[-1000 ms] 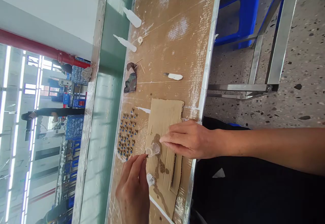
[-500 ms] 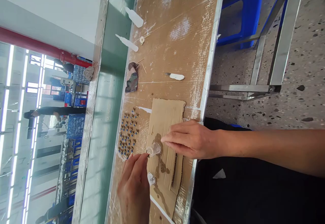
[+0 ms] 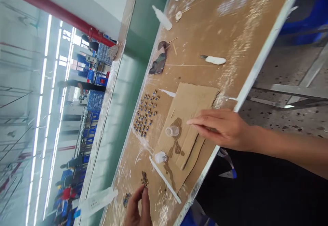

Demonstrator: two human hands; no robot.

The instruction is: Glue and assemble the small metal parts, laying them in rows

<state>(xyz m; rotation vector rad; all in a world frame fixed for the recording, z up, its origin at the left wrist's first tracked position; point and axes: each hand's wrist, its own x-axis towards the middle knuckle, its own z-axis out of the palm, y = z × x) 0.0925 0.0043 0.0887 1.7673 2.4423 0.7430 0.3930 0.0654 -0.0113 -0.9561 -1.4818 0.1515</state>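
My left hand point(image 3: 138, 207) is at the bottom, thumb and forefinger pinched at the edge of a small pile of brass-coloured metal pieces point(image 3: 144, 177). Whatever sits between those fingertips is too small to make out. Beside it lies a little heap of blue-and-gold pieces point(image 3: 126, 199). My right hand point(image 3: 222, 128) hovers over the cardboard sheet point(image 3: 197, 98), fingers pressed together; anything in them is hidden. On the cardboard stands a small clear cup point(image 3: 172, 131) among dark wet stains. A second small clear container point(image 3: 161, 157) with white in it is by the cardboard's edge.
Rows of small blue-and-gold pieces point(image 3: 146, 115) lie beyond the cardboard. A white-handled knife point(image 3: 215, 60), a camouflage cloth point(image 3: 159, 60), white squeeze bottles point(image 3: 164, 18) and a large clear bottle point(image 3: 97, 202) are around the table. Several people are in the background.
My left hand has moved away from the clear cup to the pile of brass-coloured pieces. The view has turned and shifted, while my right hand stays over the cardboard.
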